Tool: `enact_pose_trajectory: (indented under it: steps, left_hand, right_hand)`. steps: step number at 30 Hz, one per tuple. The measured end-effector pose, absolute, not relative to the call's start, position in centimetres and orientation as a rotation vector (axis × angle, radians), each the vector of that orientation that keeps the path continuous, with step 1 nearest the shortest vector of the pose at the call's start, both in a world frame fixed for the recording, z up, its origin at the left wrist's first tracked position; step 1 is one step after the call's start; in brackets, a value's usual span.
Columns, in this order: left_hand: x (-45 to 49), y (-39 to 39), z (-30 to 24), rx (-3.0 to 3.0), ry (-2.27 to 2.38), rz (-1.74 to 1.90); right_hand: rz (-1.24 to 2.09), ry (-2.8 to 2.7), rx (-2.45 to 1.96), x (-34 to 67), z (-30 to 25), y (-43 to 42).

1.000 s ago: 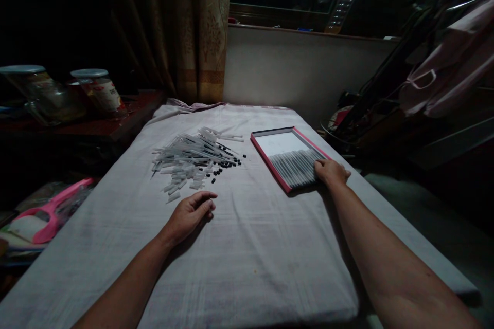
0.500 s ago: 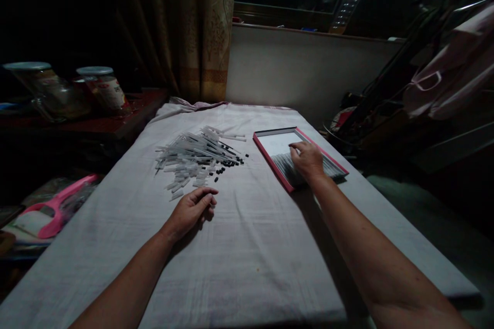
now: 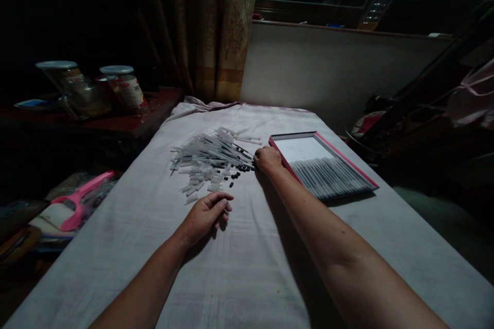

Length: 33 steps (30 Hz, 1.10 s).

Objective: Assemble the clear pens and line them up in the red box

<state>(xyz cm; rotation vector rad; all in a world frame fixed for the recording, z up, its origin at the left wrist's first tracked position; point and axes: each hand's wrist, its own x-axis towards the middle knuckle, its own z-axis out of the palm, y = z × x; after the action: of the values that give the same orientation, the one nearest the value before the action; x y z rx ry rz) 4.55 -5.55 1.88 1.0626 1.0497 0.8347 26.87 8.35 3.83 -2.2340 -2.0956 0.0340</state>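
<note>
A loose heap of clear pen barrels and refills (image 3: 206, 151) lies on the cloth, with pale pen caps (image 3: 195, 182) at its near side and small black end plugs (image 3: 236, 177) at its right. My right hand (image 3: 268, 158) is at the right edge of the heap, fingers curled down; what they hold, if anything, is hidden. My left hand (image 3: 208, 215) rests on the cloth just in front of the caps, fingers loosely bent and apart, holding nothing I can see. To the right, a shallow box with red sides (image 3: 347, 160) holds a row of pens (image 3: 332, 177) lying side by side.
A pale checked cloth (image 3: 239, 277) covers the table. On a dark side table at the left stand lidded jars (image 3: 125, 87). Below it is a pink-handled item (image 3: 79, 200). A curtain (image 3: 219, 36) and a bottle (image 3: 382, 2) on the sill are behind.
My right hand has moved left, from over the pens in the box to the right edge of the heap. My left hand stays by the caps. The view has turned slightly left.
</note>
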Motion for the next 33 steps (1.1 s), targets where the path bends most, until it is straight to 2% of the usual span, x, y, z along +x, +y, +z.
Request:
enact_pose_trajectory:
  steps: [10, 14, 17, 19, 20, 26, 33]
  left_hand:
    - [4.5, -5.7, 1.5, 1.061, 1.067, 0.807]
    - [4.1, -3.7, 1.6, 1.228, 1.111, 0.859]
    - [3.5, 0.1, 2.7, 1.711, 1.262, 0.931]
    - [3.1, 3.1, 3.6, 2.260, 1.462, 0.836]
    - [2.9, 4.6, 4.0, 2.354, 1.492, 0.798]
    - [3.3, 10.5, 4.6, 2.657, 1.476, 0.538]
    - [3.7, 12.1, 4.5, 2.862, 1.450, 0.283]
  right_hand:
    - [0.092, -1.862, -2.200, 28.2, 4.2, 6.0]
    - [0.277, -1.510, -1.841, 29.7, 3.4, 1.7]
    - [0.445, -1.269, -1.568, 30.0, 2.3, -1.4]
    - [0.532, -1.131, -1.464, 29.8, 1.8, -2.8]
    - [0.558, -1.070, -1.433, 29.7, 1.6, -3.3]
    - [0.670, -0.833, -1.345, 29.2, 1.4, -4.2]
    - [0.786, -0.747, -1.271, 29.1, 1.3, -4.1]
